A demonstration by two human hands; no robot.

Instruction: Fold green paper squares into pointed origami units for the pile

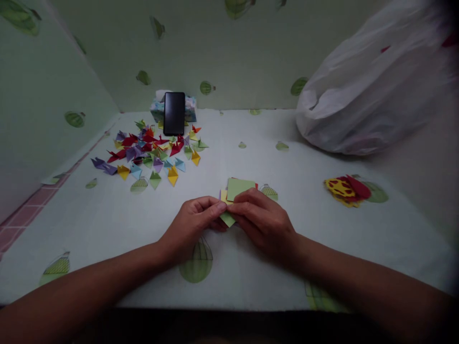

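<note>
White patterned tabletop [251, 286], viewed from above. Left hand [201, 216] and right hand [263, 220] both pinch a green paper piece [228, 220], held mid-table, just nearside of stacked coloured squares [242, 188]. Further left: folded paper shapes [172, 176], a phone [174, 114] standing before a tissue box [191, 110]. Right: yellow and red cut-outs [342, 188], white plastic bag [344, 105] behind.

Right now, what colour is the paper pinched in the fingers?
The paper is light green, best seen in the head view.

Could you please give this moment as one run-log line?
left hand: holding small green paper piece; right hand: holding same piece; beyond: coloured square paper stack; far left: multicoloured folded-paper pile
</note>
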